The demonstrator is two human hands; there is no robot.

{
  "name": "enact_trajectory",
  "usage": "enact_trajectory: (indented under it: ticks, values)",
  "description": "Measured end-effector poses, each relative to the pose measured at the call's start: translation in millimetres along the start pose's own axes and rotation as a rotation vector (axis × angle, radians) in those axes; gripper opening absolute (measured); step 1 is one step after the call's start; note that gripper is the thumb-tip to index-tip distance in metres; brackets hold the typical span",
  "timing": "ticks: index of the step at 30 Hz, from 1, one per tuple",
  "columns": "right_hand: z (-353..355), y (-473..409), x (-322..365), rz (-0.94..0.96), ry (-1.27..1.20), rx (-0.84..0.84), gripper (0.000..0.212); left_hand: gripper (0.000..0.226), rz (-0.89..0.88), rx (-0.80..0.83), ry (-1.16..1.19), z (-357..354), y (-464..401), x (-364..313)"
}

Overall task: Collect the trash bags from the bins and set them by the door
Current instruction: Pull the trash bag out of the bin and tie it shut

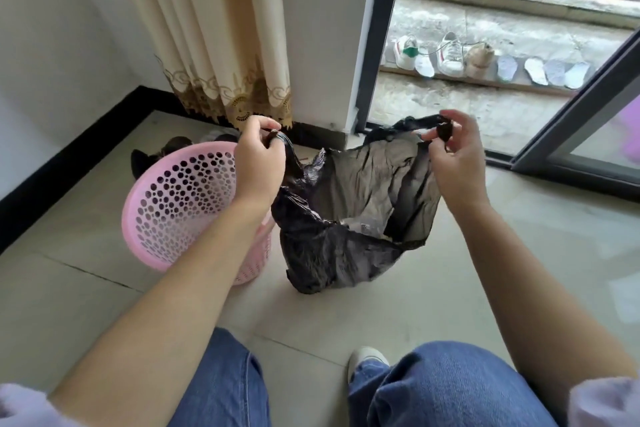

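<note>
The black trash bag [349, 218] is out of the pink perforated bin [180, 204] and rests on the tiled floor [519, 253] just right of it, its mouth held apart. The left hand [258, 163] has its grip closed around the left handle loop; the right hand [453, 156] pinches the right handle loop between thumb and fingers. In the inspector's judgement the step in hand is closing the bag: the two handles should be drawn together over the centre and knotted while the base stays on the floor, so the pale contents visible inside do not spill. The film looks thin and creased, so a steady pull is advised rather than a jerk. The bin leans toward the camera, touching or nearly touching the bag's left side; lifting straight up would avoid catching it. Open floor lies ahead and right toward the sliding door [571, 135], whose dark frame and raised track form the nearest edge. The curtain [221, 45] and wall corner close off the left.
</note>
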State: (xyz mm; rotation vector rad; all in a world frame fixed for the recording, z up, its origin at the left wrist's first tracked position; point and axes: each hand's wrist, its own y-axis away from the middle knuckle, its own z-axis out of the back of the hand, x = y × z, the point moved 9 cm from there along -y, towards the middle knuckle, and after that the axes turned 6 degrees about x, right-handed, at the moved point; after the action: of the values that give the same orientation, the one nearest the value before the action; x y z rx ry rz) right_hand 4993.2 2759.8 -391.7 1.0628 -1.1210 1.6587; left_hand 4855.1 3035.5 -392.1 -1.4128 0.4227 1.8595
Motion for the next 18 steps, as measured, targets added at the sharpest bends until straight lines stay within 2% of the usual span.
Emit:
enact_trajectory:
  ticks: [2,3,5,7,9,13,14,16,18]
  values:
    - [-1.0,-10.1,-2.6,-0.121,-0.09,0.088,0.033,0.009,0.094,0.048,0.063,3.0,-7.2,3.8]
    - [-4.1,-13.8,-9.8,-0.232,-0.059,0.171,0.039,0.007,0.115,0.113,-0.013,0.5,-8.9,2.6]
    - [-12.9,-11.1,-29.1,-0.46,0.234,0.414,0.045,0.01,0.085,0.24,-0.275,-7.1,-7.7,-2.9]
    - [-14.6,2.8,-49.4,-0.629,0.586,0.604,0.035,0.01,0.023,0.291,-0.475,-11.0,-3.8,-9.3]
    - [-14.2,4.7,-51.7,-0.621,0.672,0.559,0.021,0.008,-0.016,0.283,-0.568,-10.2,-1.2,-14.8]
    - [-16.9,-9.4,4.2,-0.192,0.353,0.253,0.014,0.013,-0.183,0.229,-0.498,-8.2,3.3,-39.6]
    - [-16.7,-10.4,17.1,-0.148,0.211,0.211,0.012,0.014,-0.246,0.2,-0.449,-6.7,6.0,-48.6]
    - [-26.1,-7.8,37.6,-0.151,-0.23,0.237,0.015,0.017,-0.34,0.168,-0.376,-6.1,11.4,-63.0]
    - [-40.7,-2.6,55.9,-0.155,-0.626,0.336,0.018,0.018,-0.423,0.225,-0.318,-13.5,16.7,-72.4]
